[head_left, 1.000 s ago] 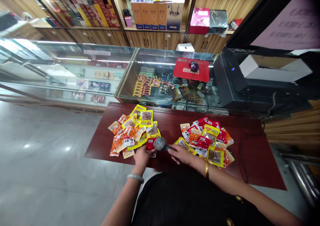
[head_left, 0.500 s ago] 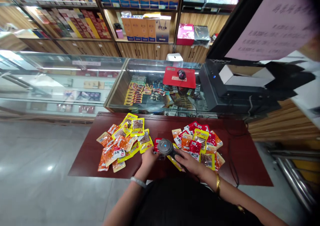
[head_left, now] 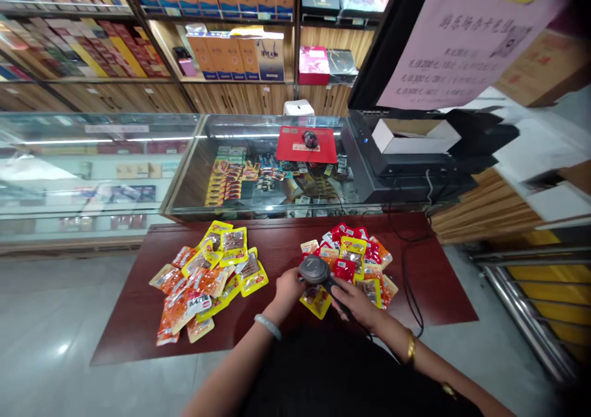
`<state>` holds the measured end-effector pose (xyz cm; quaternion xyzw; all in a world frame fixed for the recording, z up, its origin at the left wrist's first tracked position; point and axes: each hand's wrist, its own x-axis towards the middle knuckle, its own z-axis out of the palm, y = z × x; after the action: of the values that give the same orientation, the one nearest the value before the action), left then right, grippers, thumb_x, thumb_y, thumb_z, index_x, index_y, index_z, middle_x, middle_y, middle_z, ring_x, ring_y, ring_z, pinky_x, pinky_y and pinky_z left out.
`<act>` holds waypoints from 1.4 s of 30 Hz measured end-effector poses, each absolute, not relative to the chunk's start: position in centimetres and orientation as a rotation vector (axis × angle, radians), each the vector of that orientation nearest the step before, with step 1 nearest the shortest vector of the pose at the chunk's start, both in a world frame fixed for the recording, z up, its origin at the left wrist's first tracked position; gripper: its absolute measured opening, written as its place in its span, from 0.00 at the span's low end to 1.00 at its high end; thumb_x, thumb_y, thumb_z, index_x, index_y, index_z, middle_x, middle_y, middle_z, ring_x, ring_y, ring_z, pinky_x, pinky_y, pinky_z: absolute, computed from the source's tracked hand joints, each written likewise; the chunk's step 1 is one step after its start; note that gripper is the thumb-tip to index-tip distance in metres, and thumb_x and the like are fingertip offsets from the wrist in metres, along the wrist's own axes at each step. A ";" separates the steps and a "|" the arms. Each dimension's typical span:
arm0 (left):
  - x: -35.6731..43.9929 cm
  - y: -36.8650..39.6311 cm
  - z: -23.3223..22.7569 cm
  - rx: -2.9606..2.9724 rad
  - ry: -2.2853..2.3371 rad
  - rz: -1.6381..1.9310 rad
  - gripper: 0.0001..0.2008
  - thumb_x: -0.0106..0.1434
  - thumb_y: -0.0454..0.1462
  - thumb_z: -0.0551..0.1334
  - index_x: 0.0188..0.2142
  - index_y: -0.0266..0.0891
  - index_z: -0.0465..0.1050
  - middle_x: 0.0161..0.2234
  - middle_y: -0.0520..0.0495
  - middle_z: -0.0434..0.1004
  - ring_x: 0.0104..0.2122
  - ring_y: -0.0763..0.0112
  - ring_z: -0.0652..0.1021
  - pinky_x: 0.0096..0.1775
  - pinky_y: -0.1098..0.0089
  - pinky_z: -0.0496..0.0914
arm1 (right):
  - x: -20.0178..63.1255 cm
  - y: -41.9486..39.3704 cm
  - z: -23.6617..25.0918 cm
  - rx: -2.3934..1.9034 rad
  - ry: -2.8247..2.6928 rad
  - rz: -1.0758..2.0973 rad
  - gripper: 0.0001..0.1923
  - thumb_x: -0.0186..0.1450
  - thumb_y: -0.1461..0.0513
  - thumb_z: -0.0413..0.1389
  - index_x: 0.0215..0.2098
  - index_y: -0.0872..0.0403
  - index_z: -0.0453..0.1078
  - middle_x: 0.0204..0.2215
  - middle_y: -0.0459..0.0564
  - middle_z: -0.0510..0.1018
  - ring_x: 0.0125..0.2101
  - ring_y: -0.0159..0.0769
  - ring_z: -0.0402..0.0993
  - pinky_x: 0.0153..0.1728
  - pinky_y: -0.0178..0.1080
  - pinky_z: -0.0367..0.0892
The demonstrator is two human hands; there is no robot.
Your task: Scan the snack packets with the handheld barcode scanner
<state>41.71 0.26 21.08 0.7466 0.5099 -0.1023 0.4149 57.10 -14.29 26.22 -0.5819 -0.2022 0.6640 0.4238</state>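
Observation:
My right hand [head_left: 353, 300] is wrapped round the handle of a dark grey handheld barcode scanner [head_left: 314, 270], low over the table. My left hand [head_left: 288, 289] is closed beside the scanner's head; its fingertips are partly hidden there, and I cannot make out what they hold. Below the scanner lies a yellow snack packet [head_left: 316, 303]. To the right is a pile of red, orange and yellow snack packets [head_left: 354, 254]. Another pile, mostly orange and yellow packets [head_left: 198, 287], lies to the left.
The packets lie on a dark red tabletop [head_left: 272, 238]. Behind it stands a glass display case [head_left: 184, 177] with a red mouse pad [head_left: 290, 149] and a mouse. A black monitor [head_left: 392, 41] bearing a pink paper stands at right. A black cable [head_left: 406, 281] runs down the table's right side.
The view has swung right, so things sit further left. My left hand has moved from beside the left pile towards the right pile. The scanner's blue light no longer shows.

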 end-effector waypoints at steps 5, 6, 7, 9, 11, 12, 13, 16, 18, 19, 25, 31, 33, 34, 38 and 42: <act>40.6 0.3 20.6 1.926 1.295 -0.145 0.16 0.58 0.42 0.68 0.45 0.40 0.79 0.46 0.38 0.82 0.48 0.54 0.79 0.48 0.63 0.68 | 56.8 -13.9 25.7 -1.489 -0.515 1.690 0.44 0.58 0.34 0.59 0.60 0.55 0.67 0.17 0.36 0.64 0.15 0.27 0.56 0.18 0.33 0.53; 39.3 0.5 20.4 1.947 1.391 -0.096 0.17 0.60 0.43 0.67 0.47 0.39 0.78 0.46 0.38 0.81 0.49 0.54 0.78 0.50 0.62 0.68 | 56.5 -13.6 25.5 -1.484 -0.525 1.703 0.43 0.59 0.34 0.59 0.60 0.54 0.68 0.17 0.36 0.64 0.15 0.27 0.57 0.18 0.33 0.53; 37.7 0.8 20.1 1.962 1.525 -0.048 0.19 0.61 0.44 0.66 0.48 0.38 0.76 0.47 0.37 0.80 0.49 0.53 0.77 0.51 0.60 0.67 | 56.2 -13.2 25.4 -1.475 -0.534 1.720 0.43 0.59 0.35 0.59 0.60 0.54 0.68 0.17 0.37 0.64 0.15 0.27 0.57 0.18 0.32 0.53; 34.2 1.3 19.5 1.948 1.857 0.023 0.25 0.62 0.49 0.65 0.52 0.34 0.73 0.49 0.34 0.77 0.52 0.50 0.75 0.54 0.57 0.65 | 55.4 -12.5 25.1 -1.453 -0.550 1.751 0.41 0.59 0.35 0.60 0.59 0.53 0.69 0.17 0.36 0.64 0.15 0.27 0.56 0.18 0.32 0.53; 31.3 1.8 18.8 1.882 2.115 0.028 0.31 0.63 0.52 0.63 0.55 0.31 0.69 0.52 0.31 0.73 0.55 0.46 0.72 0.55 0.54 0.64 | 54.6 -11.8 24.9 -1.440 -0.574 1.776 0.40 0.59 0.36 0.61 0.57 0.53 0.70 0.18 0.37 0.63 0.16 0.27 0.56 0.18 0.32 0.52; 30.3 2.0 18.4 1.856 2.185 0.021 0.32 0.63 0.53 0.63 0.57 0.32 0.67 0.54 0.31 0.72 0.56 0.45 0.71 0.56 0.53 0.63 | 54.3 -11.4 24.8 -1.440 -0.591 1.786 0.40 0.58 0.36 0.61 0.56 0.53 0.70 0.18 0.37 0.64 0.16 0.27 0.56 0.18 0.32 0.52; 29.6 2.1 18.0 1.846 2.223 0.014 0.32 0.63 0.53 0.62 0.58 0.33 0.66 0.55 0.31 0.71 0.57 0.45 0.70 0.56 0.53 0.63 | 54.0 -11.1 24.8 -1.445 -0.609 1.794 0.40 0.58 0.35 0.61 0.56 0.53 0.70 0.18 0.37 0.64 0.16 0.26 0.56 0.18 0.32 0.52; 29.1 2.2 17.2 1.901 2.226 -0.016 0.34 0.63 0.53 0.62 0.61 0.33 0.65 0.56 0.31 0.70 0.57 0.45 0.69 0.55 0.52 0.63 | 53.5 -10.5 24.8 -1.458 -0.668 1.818 0.42 0.57 0.34 0.60 0.56 0.54 0.69 0.18 0.37 0.65 0.15 0.26 0.56 0.18 0.33 0.53; 29.2 2.1 17.0 1.949 2.199 -0.046 0.37 0.62 0.52 0.63 0.62 0.30 0.63 0.57 0.30 0.70 0.56 0.44 0.69 0.54 0.52 0.63 | 53.5 -10.4 24.8 -1.463 -0.700 1.822 0.42 0.57 0.33 0.59 0.56 0.54 0.69 0.18 0.37 0.65 0.15 0.27 0.56 0.18 0.33 0.53; 29.3 1.9 17.0 1.964 2.184 -0.063 0.38 0.62 0.52 0.63 0.63 0.29 0.62 0.57 0.30 0.70 0.56 0.44 0.69 0.54 0.53 0.63 | 53.5 -10.4 24.8 -1.468 -0.711 1.819 0.42 0.57 0.33 0.59 0.56 0.54 0.69 0.18 0.37 0.65 0.15 0.27 0.56 0.18 0.33 0.53; 29.2 -0.2 17.1 2.087 2.015 -0.190 0.31 0.61 0.50 0.65 0.56 0.31 0.69 0.53 0.32 0.73 0.54 0.46 0.71 0.50 0.56 0.65 | 53.7 -10.2 24.5 -1.492 -0.751 1.815 0.39 0.57 0.32 0.57 0.49 0.54 0.71 0.18 0.37 0.65 0.15 0.27 0.56 0.18 0.34 0.53; 29.5 -1.1 17.2 2.120 1.989 -0.188 0.29 0.59 0.47 0.67 0.54 0.32 0.70 0.55 0.30 0.72 0.54 0.48 0.72 0.50 0.59 0.65 | 53.8 -10.1 25.0 -1.496 -0.765 1.786 0.42 0.56 0.31 0.58 0.52 0.55 0.71 0.18 0.37 0.65 0.15 0.27 0.56 0.18 0.34 0.54; 29.7 -0.8 17.3 2.084 2.049 -0.139 0.36 0.59 0.49 0.67 0.61 0.31 0.65 0.59 0.28 0.68 0.57 0.45 0.70 0.52 0.57 0.65 | 54.0 -10.4 25.0 -1.501 -0.762 1.779 0.43 0.56 0.31 0.58 0.51 0.56 0.71 0.17 0.37 0.64 0.15 0.27 0.57 0.18 0.34 0.54; 29.9 -0.6 17.4 2.055 2.069 -0.130 0.39 0.60 0.50 0.67 0.63 0.30 0.62 0.60 0.27 0.68 0.58 0.45 0.70 0.53 0.57 0.65 | 54.0 -10.5 24.9 -1.501 -0.762 1.776 0.42 0.56 0.31 0.58 0.51 0.56 0.72 0.17 0.37 0.64 0.16 0.27 0.57 0.18 0.33 0.54; 30.9 0.4 17.9 1.942 2.059 -0.150 0.43 0.59 0.50 0.67 0.65 0.26 0.58 0.57 0.25 0.72 0.58 0.42 0.72 0.53 0.54 0.65 | 54.1 -11.1 24.4 -1.493 -0.737 1.775 0.41 0.57 0.32 0.58 0.52 0.54 0.72 0.18 0.37 0.65 0.16 0.27 0.58 0.18 0.33 0.55; 31.5 1.5 17.7 1.689 1.908 -0.059 0.29 0.55 0.43 0.70 0.53 0.32 0.70 0.47 0.30 0.80 0.51 0.44 0.78 0.50 0.56 0.68 | 54.2 -11.6 24.0 -1.476 -0.726 1.775 0.40 0.58 0.33 0.59 0.54 0.53 0.72 0.19 0.38 0.66 0.16 0.28 0.58 0.18 0.33 0.55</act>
<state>31.48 1.47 17.71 0.6338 0.7159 -0.0220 0.2922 54.21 -11.59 23.99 -0.5708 -0.2805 0.6862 0.3530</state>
